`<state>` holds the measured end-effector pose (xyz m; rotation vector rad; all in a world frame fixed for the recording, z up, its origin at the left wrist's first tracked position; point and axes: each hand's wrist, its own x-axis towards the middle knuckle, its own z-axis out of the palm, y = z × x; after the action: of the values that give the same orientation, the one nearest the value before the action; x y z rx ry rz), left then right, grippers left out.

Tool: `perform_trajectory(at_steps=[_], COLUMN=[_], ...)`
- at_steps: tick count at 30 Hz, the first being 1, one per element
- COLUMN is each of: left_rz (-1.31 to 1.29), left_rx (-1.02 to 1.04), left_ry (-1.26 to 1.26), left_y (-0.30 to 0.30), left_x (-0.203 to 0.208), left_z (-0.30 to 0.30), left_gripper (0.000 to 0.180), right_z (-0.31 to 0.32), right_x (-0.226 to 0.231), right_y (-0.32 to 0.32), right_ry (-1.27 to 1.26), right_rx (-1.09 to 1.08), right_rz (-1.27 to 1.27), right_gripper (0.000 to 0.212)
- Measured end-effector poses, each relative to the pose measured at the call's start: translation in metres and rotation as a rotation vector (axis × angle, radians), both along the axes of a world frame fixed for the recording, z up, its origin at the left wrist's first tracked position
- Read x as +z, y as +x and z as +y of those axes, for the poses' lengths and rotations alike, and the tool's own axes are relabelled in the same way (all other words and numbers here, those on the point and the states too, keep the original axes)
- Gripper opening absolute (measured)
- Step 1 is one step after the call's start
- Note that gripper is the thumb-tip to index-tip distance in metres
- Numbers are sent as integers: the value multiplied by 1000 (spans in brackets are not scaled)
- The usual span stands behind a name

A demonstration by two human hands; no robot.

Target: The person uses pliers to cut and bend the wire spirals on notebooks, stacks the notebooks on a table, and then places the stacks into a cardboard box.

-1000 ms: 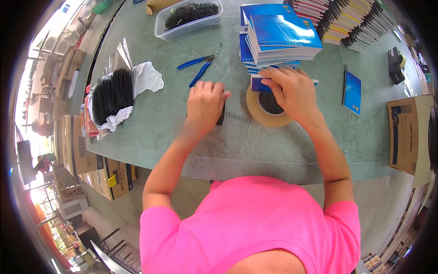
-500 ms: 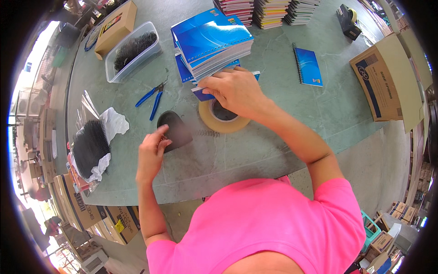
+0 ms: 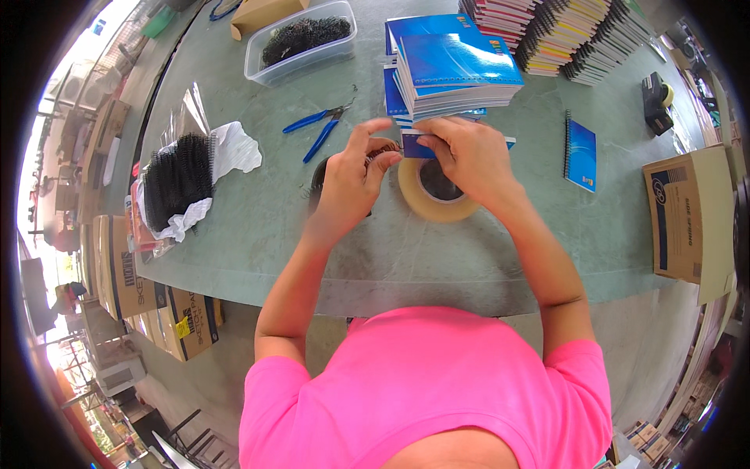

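My left hand (image 3: 348,178) is closed, thumb and fingers pinching a small dark wire coil (image 3: 384,146) at the left end of a blue notebook (image 3: 419,147). My right hand (image 3: 473,152) grips this notebook by its near edge, thumb on top. It lies at the front of a stack of blue notebooks (image 3: 461,62) with punched holes along the near edge. Below my right hand rests a roll of clear tape (image 3: 437,209). A dark, rounded object (image 3: 319,181) is mostly hidden behind my left hand.
Blue-handled cutters (image 3: 320,133) lie left of the stack. Beyond stands a clear tub (image 3: 301,74) of black coils. More coils (image 3: 180,184) lie on plastic at the left. A bound blue notebook (image 3: 580,152), tape dispenser (image 3: 658,103) and cardboard box (image 3: 680,219) are at the right.
My left hand has moved from the dark object up to the notebook, bringing a coil to its edge. My right hand stays on the notebook. The whole view has shifted.
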<state>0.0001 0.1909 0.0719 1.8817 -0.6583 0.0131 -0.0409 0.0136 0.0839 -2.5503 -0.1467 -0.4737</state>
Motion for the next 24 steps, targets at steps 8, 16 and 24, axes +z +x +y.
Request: perform_trajectory(at_steps=[8,16,24], left_rz=[-186,-241,-123], left_rx=[46,78,-168], left_ry=[118,102,272], left_y=[0,4,21], left_x=[-3,-6,6], left_z=[-4,-6,14], left_gripper=[19,22,23], right_z=[0,3,0], right_x=[3,-1,-5], right_y=[-2,-3,-5], right_ry=[15,-5,-98], right_rx=[38,55,172], right_rz=[28,-63,-47], right_gripper=[14,10,19])
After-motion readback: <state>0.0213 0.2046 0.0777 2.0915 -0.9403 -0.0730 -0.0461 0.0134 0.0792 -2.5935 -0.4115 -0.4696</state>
